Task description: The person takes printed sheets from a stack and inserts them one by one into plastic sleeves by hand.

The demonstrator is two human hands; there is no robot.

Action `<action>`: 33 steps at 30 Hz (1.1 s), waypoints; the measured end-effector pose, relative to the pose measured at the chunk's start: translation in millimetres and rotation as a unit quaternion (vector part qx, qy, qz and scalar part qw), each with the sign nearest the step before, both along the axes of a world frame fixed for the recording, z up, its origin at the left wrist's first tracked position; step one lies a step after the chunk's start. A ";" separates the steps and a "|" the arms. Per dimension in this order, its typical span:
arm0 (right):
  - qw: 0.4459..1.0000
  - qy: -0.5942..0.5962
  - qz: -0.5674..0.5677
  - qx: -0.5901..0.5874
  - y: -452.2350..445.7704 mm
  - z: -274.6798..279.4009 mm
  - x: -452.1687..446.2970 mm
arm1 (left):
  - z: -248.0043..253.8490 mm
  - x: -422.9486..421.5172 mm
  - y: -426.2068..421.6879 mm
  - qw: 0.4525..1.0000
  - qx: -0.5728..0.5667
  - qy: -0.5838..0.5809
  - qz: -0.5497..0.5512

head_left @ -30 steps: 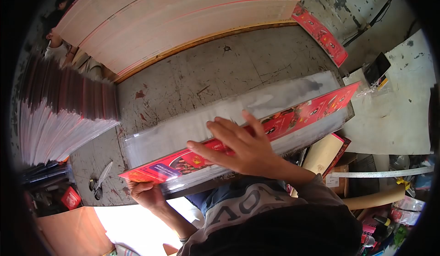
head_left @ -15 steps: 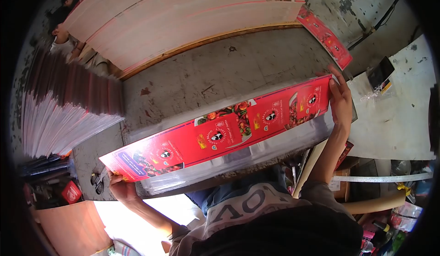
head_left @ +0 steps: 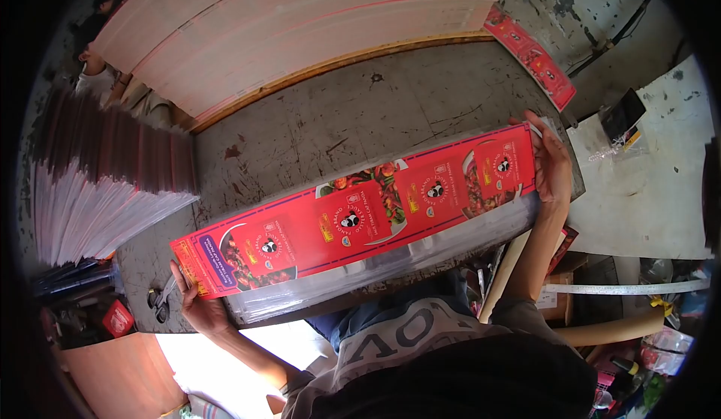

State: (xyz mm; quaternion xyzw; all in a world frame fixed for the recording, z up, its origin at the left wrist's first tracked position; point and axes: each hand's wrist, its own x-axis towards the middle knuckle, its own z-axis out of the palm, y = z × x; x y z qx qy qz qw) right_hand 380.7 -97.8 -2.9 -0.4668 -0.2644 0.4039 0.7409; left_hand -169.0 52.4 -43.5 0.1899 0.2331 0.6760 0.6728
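A long red printed sheet (head_left: 315, 231) with panda logos and food pictures stretches between my two hands. My left hand (head_left: 201, 308) grips its lower left corner, with the fingers partly behind the sheet. At the other end, my right hand (head_left: 553, 167) holds the right edge, thumb side up. Clear plastic film or sleeves (head_left: 300, 299) lie beneath the sheet along the near side of the table. Close to my left hand, scissors (head_left: 160, 304) rest on the table edge.
A tall stack of sheets (head_left: 113, 201) stands at the left. Large pale boards (head_left: 300, 36) line the table's (head_left: 300, 134) far side. Another red printed strip (head_left: 532, 58) lies at the far right. A metal ruler (head_left: 631, 289) juts out at right. A person (head_left: 98, 73) is at the far left.
The red sheet has shifted slightly and its left end has turned to show more of its printed face. Both hands keep hold of its ends.
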 end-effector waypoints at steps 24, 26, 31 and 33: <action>0.998 -0.065 -0.014 0.019 -0.3 3.9 -14.0 | 8.9 14.8 -5.9 1.000 0.003 0.013 -0.001; 0.998 -0.062 -0.013 0.021 -0.2 3.4 -13.0 | 7.4 12.8 -5.7 1.000 0.006 0.012 -0.007; 0.997 -0.070 -0.012 0.016 1.0 3.2 -13.3 | 4.8 8.7 -5.2 0.999 0.020 0.016 -0.020; 0.997 -0.079 -0.016 0.010 1.4 3.1 -13.8 | 4.3 7.7 -4.6 0.999 0.020 0.022 -0.019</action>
